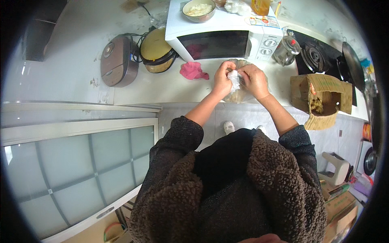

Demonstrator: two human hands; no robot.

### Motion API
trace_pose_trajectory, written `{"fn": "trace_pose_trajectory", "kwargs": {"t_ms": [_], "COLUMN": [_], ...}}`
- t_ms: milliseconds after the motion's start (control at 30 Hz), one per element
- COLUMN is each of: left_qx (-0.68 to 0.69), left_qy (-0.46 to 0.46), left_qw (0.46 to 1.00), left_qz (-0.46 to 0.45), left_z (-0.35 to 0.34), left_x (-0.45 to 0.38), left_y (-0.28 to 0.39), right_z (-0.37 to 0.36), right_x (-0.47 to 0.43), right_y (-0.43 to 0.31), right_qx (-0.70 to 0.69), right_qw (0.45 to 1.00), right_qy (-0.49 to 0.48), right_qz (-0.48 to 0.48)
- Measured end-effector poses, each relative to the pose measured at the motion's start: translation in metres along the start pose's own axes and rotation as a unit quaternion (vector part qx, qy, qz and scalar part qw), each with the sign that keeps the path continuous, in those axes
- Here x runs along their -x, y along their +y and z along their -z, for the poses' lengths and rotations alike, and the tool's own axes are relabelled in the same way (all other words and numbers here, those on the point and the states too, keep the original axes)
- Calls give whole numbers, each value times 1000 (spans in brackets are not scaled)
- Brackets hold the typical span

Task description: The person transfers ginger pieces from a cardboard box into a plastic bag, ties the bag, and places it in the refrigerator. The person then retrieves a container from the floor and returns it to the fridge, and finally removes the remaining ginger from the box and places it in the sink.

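Observation:
A clear plastic bag (238, 96) with brownish contents rests at the front of the white counter, below the microwave. Its gathered whitish neck (234, 81) is gripped by my left hand (223, 79). From the other side my right hand (254, 80) pinches the plastic near the same neck, fingertips close to my left thumb. What exactly is inside the bag cannot be told, since both hands cover part of it. To the left of my left hand lies a crumpled pink cloth (193, 71).
Behind my hands stands a white Galanz microwave (218, 29), topped by a bowl of rice (199, 11). Leftward are a round yellow-lidded appliance (155, 45) and a rice cooker (119, 60). To the right are a glass kettle (286, 51), an opened cardboard box (320, 94) and a gas stove (313, 54).

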State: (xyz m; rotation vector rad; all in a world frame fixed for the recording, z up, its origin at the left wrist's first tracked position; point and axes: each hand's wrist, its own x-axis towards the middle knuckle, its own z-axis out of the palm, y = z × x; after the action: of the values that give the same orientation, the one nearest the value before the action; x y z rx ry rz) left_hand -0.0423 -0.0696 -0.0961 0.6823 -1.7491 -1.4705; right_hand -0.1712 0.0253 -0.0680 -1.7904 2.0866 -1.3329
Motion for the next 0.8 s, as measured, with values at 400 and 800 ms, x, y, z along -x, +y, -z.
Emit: {"fn": "trace_pose_trajectory", "kwargs": {"t_ms": [400, 800], "left_qx": [-145, -52], "left_qy": [-271, -86], "left_qw": [950, 989], "left_qz": [51, 106], "left_z": [37, 14], "left_x": [-21, 11], "left_y": [2, 11], "right_z": [24, 1], "right_x": [8, 32], "right_y": [-11, -40], "right_qx": [73, -149], "right_qw": [981, 983], "right_qy": [-45, -72], "right_qz": [177, -77]}}
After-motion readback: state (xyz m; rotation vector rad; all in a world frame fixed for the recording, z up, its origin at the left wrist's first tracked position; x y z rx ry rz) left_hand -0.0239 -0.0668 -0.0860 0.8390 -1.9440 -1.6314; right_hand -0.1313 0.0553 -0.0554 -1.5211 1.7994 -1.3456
